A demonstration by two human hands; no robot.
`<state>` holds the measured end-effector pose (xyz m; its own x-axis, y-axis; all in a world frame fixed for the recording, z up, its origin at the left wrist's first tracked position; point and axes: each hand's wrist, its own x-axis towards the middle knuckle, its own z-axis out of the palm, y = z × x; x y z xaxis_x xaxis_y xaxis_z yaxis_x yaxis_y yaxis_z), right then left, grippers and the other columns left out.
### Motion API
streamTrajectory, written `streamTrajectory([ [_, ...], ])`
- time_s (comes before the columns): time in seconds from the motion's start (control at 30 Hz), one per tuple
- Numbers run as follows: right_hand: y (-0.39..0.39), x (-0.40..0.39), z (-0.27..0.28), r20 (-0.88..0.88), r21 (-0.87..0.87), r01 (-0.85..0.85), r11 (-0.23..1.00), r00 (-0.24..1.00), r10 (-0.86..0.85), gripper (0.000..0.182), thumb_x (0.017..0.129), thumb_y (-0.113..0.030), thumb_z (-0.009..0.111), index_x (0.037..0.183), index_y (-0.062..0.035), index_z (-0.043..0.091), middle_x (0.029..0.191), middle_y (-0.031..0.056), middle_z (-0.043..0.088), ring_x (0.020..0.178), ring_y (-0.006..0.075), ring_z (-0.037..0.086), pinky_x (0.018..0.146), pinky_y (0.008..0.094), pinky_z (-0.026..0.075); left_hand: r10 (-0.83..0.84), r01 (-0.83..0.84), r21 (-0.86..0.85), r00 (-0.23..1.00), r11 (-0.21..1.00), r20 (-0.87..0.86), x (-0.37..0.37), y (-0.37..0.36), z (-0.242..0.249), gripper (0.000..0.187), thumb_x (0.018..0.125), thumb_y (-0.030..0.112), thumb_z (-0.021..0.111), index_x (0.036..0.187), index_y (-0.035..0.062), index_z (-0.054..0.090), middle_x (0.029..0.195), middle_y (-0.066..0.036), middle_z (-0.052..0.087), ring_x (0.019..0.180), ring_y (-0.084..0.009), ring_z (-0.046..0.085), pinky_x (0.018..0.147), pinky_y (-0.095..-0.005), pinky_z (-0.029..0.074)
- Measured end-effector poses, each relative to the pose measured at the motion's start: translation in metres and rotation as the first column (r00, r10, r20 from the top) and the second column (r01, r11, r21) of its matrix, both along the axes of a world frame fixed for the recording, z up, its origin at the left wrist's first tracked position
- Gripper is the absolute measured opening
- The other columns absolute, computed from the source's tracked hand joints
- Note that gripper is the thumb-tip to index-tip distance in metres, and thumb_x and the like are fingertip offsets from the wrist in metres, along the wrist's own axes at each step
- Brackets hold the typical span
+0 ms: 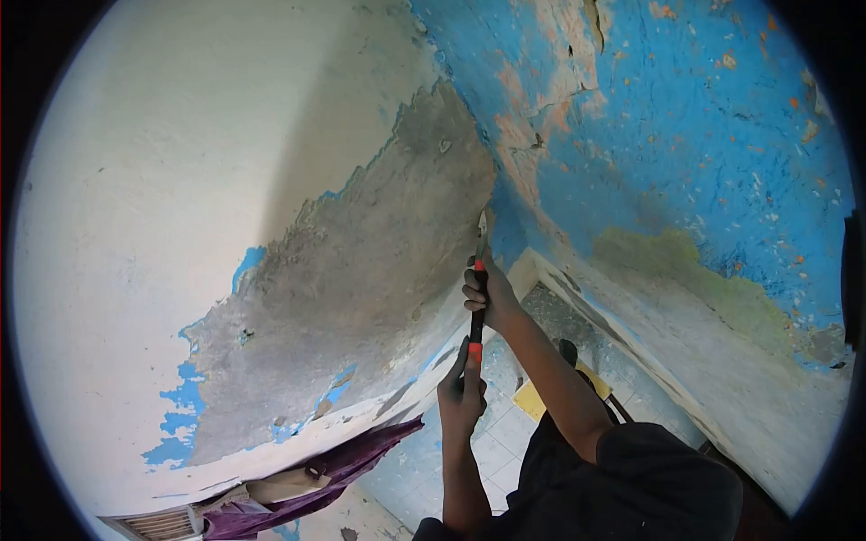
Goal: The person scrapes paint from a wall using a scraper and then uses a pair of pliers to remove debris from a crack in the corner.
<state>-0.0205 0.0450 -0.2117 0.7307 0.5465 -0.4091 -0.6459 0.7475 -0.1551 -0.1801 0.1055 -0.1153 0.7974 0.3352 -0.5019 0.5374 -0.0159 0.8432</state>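
Scraper (477, 326), black-and-red handle, centre of frame, blade at the grey wall patch (361, 243). Right hand (492, 296) wrapped round upper handle; left hand (461, 397) closed on lower end.

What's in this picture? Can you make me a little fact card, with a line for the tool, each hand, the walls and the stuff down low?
Tool: scraper with a black and red handle
Right hand: gripping the handle higher up, nearer the blade
Left hand: gripping the handle's lower end
Pale wall: big bare grey patch, bits of blue along its edge
Blue wall: chipped, with orange specks
Down low: purple cloth; yellow object, partly hidden
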Motion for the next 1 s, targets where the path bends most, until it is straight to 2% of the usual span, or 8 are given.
streamTrajectory([
  [0.13, 0.005, -0.012, 0.005, -0.036, 0.050, -0.069, 0.996, 0.997, 0.071, 0.042, 0.092, -0.061, 0.047, 0.098, -0.0188, 0.047, 0.056, -0.0037, 0.035, 0.040, 0.0083, 0.029, 0.036, 0.0227, 0.024, 0.050, -0.050, -0.020, 0.999, 0.999, 0.004, -0.020, -0.003, 0.002, 0.052, 0.099, 0.034, 0.053, 0.142, 0.0063, 0.045, 0.058, 0.004, 0.043, 0.043, -0.0029, 0.034, 0.039, -0.0208, 0.026],
  [0.27, -0.005, 0.017, -0.014, 0.033, 0.056, 0.053, 0.997, 0.998, -0.055, 0.042, 0.092, -0.059, 0.051, 0.095, -0.0174, 0.047, 0.057, -0.0039, 0.036, 0.041, 0.0077, 0.031, 0.038, 0.0234, 0.024, -0.007, 0.007, -0.022, 1.000, 1.000, -0.012, 0.007, -0.004, -0.001, 0.052, 0.099, 0.035, 0.054, 0.142, 0.0068, 0.046, 0.058, 0.004, 0.042, 0.044, -0.0030, 0.035, 0.040, -0.0207, 0.026],
  [0.4, 0.003, -0.006, -0.002, -0.043, 0.065, -0.051, 0.997, 0.998, 0.054, 0.038, 0.095, -0.056, 0.047, 0.095, -0.0180, 0.047, 0.058, -0.0038, 0.037, 0.041, 0.0071, 0.031, 0.038, 0.0219, 0.025, 0.067, -0.067, -0.021, 0.998, 0.998, 0.005, -0.016, -0.005, 0.001, 0.051, 0.099, 0.034, 0.054, 0.142, 0.0088, 0.046, 0.058, 0.003, 0.042, 0.043, -0.0031, 0.034, 0.039, -0.0206, 0.026],
  [0.53, 0.002, 0.002, -0.002, -0.042, 0.082, -0.003, 0.997, 0.999, 0.006, 0.037, 0.096, -0.055, 0.047, 0.093, -0.0190, 0.046, 0.058, -0.0040, 0.037, 0.042, 0.0077, 0.031, 0.039, 0.0225, 0.027, 0.037, -0.037, -0.015, 0.999, 0.999, -0.009, -0.007, -0.002, 0.003, 0.050, 0.099, 0.034, 0.053, 0.142, 0.0097, 0.045, 0.057, 0.002, 0.043, 0.041, -0.0032, 0.034, 0.038, -0.0207, 0.025],
  [0.73, 0.002, 0.003, 0.010, -0.020, -0.055, -0.001, 0.999, 1.000, 0.000, 0.043, 0.092, -0.062, 0.048, 0.096, -0.0183, 0.045, 0.060, -0.0059, 0.036, 0.042, 0.0053, 0.030, 0.037, 0.0211, 0.026, 0.003, -0.003, -0.026, 1.000, 1.000, 0.006, -0.006, 0.000, 0.013, 0.050, 0.100, 0.034, 0.052, 0.142, 0.0079, 0.046, 0.057, 0.003, 0.042, 0.042, -0.0038, 0.034, 0.039, -0.0213, 0.026],
  [0.83, 0.000, 0.011, 0.013, 0.049, -0.151, 0.073, 0.986, 0.997, -0.066, 0.043, 0.091, -0.061, 0.051, 0.096, -0.0180, 0.046, 0.060, -0.0068, 0.034, 0.043, 0.0049, 0.029, 0.038, 0.0206, 0.025, 0.018, -0.017, -0.057, 1.000, 0.998, 0.016, 0.000, 0.000, 0.005, 0.049, 0.100, 0.033, 0.051, 0.142, 0.0080, 0.046, 0.055, 0.003, 0.041, 0.041, -0.0045, 0.034, 0.039, -0.0221, 0.027],
  [0.93, 0.005, -0.008, 0.025, 0.010, -0.162, -0.021, 0.986, 1.000, 0.023, 0.041, 0.092, -0.058, 0.052, 0.095, -0.0177, 0.046, 0.061, -0.0069, 0.034, 0.043, 0.0045, 0.028, 0.038, 0.0205, 0.024, 0.050, -0.051, -0.096, 0.999, 0.994, -0.009, -0.014, -0.002, 0.016, 0.051, 0.099, 0.036, 0.053, 0.141, 0.0073, 0.047, 0.057, 0.002, 0.043, 0.041, -0.0050, 0.036, 0.038, -0.0222, 0.028],
  [1.0, 0.002, 0.001, 0.013, -0.015, -0.194, 0.015, 0.981, 1.000, -0.018, 0.040, 0.094, -0.057, 0.051, 0.094, -0.0172, 0.046, 0.060, -0.0069, 0.033, 0.043, 0.0054, 0.027, 0.038, 0.0215, 0.023, 0.025, -0.026, -0.049, 0.999, 0.998, -0.021, -0.008, -0.005, 0.010, 0.051, 0.099, 0.038, 0.053, 0.140, 0.0079, 0.049, 0.056, 0.002, 0.044, 0.041, -0.0051, 0.036, 0.038, -0.0223, 0.028],
])
